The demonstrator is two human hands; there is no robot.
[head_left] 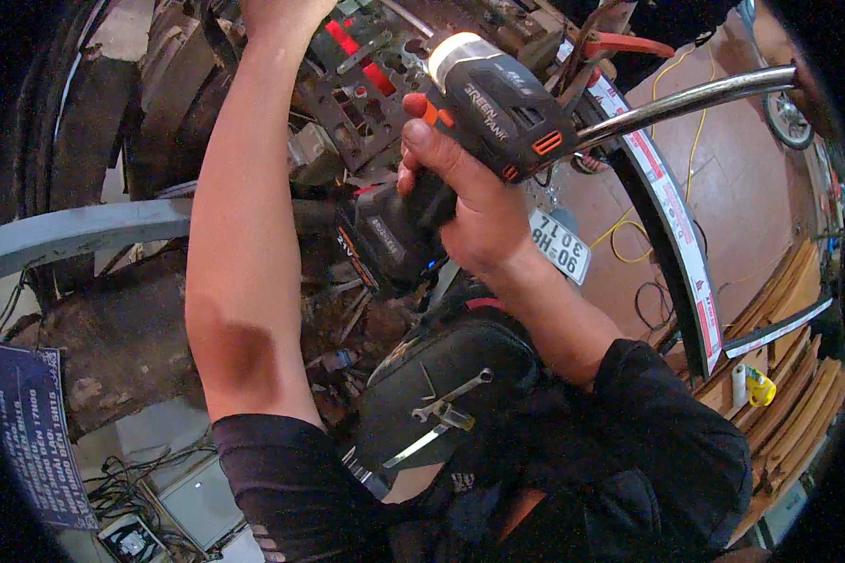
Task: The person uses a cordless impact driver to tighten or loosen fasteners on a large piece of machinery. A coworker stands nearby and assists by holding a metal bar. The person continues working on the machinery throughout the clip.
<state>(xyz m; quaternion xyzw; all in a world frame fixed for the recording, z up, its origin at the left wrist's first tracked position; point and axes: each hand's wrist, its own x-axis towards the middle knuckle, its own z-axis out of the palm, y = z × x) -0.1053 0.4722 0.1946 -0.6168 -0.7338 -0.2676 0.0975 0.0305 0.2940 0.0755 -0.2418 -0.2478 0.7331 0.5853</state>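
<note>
My right hand (pixel 474 202) is wrapped around the handle of a black cordless drill (pixel 507 108), with a finger at its orange trigger. The drill's lit nose points to the upper left, and a long bit or rod runs from it past the top edge. At that edge my left hand (pixel 289 9) is cut off, its fingers out of sight. Near the drill's nose lies a dark perforated metal plate (pixel 352 94) with red strips. Below the drill, a wrench (pixel 455 394) and a flat-bladed tool (pixel 422 446) rest on a black padded seat (pixel 394 389).
A bent metal tube (pixel 695 101) and a black strip with printed white tape (pixel 671 206) stand at right. Red-handled pliers (pixel 629 44) show behind the drill. A yellow cable (pixel 620 246) crosses the tiled floor beside stacked planks (pixel 789 432). Tangled cables lie lower left.
</note>
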